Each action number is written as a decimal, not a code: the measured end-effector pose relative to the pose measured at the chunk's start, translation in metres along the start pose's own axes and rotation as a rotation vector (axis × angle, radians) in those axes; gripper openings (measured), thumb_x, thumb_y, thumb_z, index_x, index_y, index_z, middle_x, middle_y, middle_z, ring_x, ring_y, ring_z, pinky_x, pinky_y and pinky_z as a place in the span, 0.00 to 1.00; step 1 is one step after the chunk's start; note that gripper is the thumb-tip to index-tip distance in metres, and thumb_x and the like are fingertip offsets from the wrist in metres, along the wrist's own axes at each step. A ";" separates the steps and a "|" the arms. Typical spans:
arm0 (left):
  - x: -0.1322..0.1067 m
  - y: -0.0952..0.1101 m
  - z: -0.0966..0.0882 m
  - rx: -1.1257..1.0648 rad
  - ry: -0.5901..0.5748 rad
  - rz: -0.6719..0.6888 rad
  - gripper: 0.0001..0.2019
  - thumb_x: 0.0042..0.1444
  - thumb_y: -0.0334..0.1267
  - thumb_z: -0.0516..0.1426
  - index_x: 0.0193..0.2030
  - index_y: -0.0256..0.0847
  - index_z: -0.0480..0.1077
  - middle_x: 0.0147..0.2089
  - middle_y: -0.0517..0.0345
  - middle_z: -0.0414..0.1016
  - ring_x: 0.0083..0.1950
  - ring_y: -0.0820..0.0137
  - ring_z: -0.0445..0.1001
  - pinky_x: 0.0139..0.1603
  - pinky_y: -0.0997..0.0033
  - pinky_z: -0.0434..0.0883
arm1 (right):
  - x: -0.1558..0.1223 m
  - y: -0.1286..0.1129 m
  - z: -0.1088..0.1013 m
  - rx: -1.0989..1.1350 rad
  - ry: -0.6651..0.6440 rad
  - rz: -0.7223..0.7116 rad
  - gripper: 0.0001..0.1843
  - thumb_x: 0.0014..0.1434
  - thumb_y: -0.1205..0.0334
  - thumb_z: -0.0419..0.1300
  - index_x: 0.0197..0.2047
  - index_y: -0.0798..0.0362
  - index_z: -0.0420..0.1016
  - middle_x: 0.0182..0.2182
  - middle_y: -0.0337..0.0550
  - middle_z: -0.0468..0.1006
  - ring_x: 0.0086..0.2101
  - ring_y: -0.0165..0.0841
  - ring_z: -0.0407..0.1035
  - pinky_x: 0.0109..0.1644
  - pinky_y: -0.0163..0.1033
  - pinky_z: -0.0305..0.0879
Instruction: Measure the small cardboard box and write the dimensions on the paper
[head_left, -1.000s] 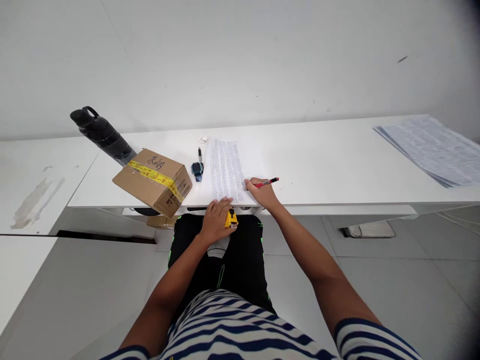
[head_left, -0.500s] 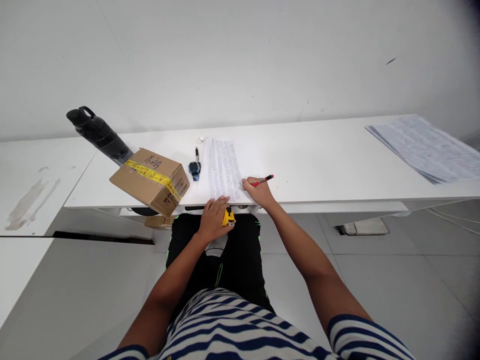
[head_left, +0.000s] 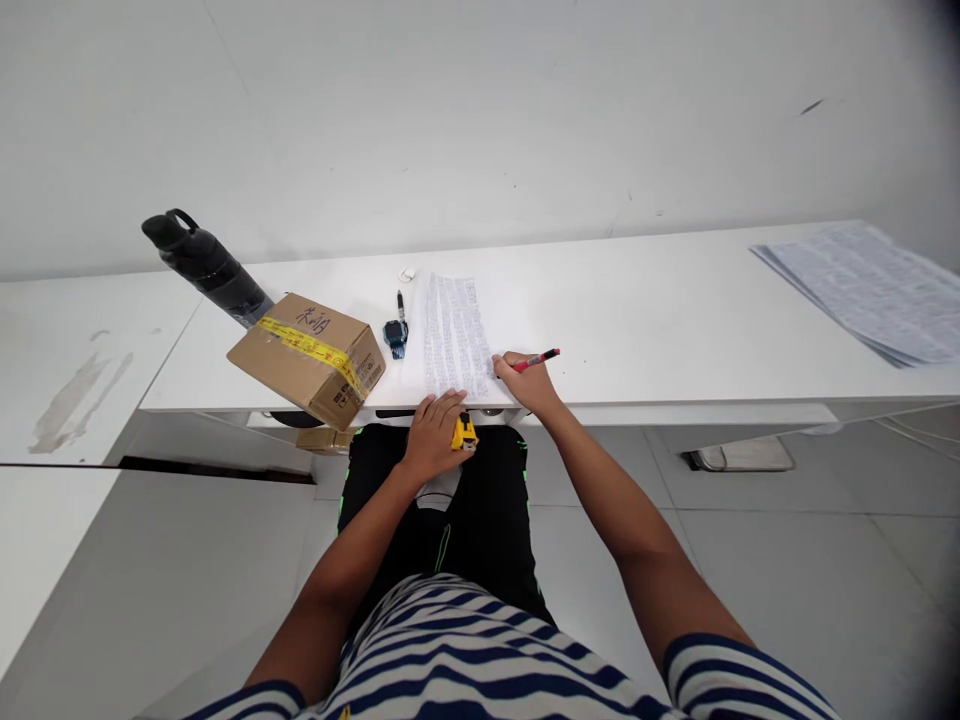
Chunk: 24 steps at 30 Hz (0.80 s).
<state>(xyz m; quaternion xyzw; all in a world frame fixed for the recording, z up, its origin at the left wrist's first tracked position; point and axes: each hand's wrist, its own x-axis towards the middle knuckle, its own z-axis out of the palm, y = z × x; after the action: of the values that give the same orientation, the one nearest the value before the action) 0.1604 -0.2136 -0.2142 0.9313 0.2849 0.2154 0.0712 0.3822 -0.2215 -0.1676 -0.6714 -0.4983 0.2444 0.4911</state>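
A printed sheet of paper point(head_left: 452, 330) covered in dense small text lies on the white desk point(head_left: 645, 330) in front of me. My right hand point(head_left: 521, 380) is closed around a red pen point(head_left: 541, 359), which leans to the right, low beside the sheet's right edge. Whether the tip touches the paper is hidden by the fingers. My left hand point(head_left: 439, 435) rests at the desk's front edge, its fingertips on the bottom of the sheet. A yellow tape measure point(head_left: 465, 432) sits between its thumb and index finger, over my lap.
On the left stand a taped cardboard box point(head_left: 300, 350) and a tilted-looking black bottle point(head_left: 210, 270). A dark watch point(head_left: 395, 335) and a black pen point(head_left: 400, 303) lie between box and sheet. More printed sheets point(head_left: 870, 290) lie far right. The wall point(head_left: 480, 120) rises behind.
The whole view has shifted slightly, so everything appears a little farther right. Both hands keep nearly the same place at the sheet, still with the pen and the tape measure.
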 end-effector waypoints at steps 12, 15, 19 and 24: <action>0.000 0.000 0.001 0.000 0.017 -0.006 0.26 0.56 0.49 0.59 0.59 0.43 0.65 0.68 0.48 0.66 0.71 0.57 0.62 0.73 0.49 0.55 | 0.002 0.005 0.000 -0.008 0.037 0.045 0.22 0.57 0.50 0.55 0.18 0.48 0.53 0.17 0.35 0.57 0.25 0.31 0.56 0.31 0.39 0.55; 0.001 0.002 -0.001 -0.013 0.016 -0.008 0.25 0.56 0.49 0.59 0.58 0.43 0.66 0.68 0.48 0.67 0.71 0.57 0.62 0.73 0.49 0.55 | 0.003 0.006 -0.001 -0.017 0.039 0.057 0.20 0.58 0.50 0.54 0.19 0.48 0.57 0.18 0.35 0.60 0.25 0.32 0.58 0.32 0.39 0.56; 0.004 0.009 -0.018 -0.039 -0.046 -0.022 0.26 0.55 0.50 0.60 0.58 0.42 0.66 0.69 0.47 0.65 0.72 0.56 0.61 0.74 0.49 0.54 | 0.002 0.004 -0.002 -0.026 0.045 0.061 0.20 0.59 0.49 0.54 0.20 0.49 0.63 0.19 0.37 0.65 0.27 0.33 0.62 0.34 0.40 0.59; 0.004 0.027 -0.063 -0.136 -0.022 -0.003 0.26 0.55 0.53 0.60 0.57 0.42 0.66 0.67 0.47 0.68 0.73 0.55 0.59 0.74 0.48 0.52 | 0.009 -0.004 -0.001 -0.198 0.134 0.032 0.20 0.65 0.49 0.49 0.34 0.52 0.75 0.35 0.46 0.77 0.37 0.39 0.70 0.41 0.42 0.64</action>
<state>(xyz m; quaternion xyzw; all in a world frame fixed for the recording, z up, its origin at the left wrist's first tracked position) 0.1490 -0.2330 -0.1497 0.9262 0.2703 0.2238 0.1377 0.3846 -0.2134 -0.1627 -0.7394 -0.4750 0.1563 0.4508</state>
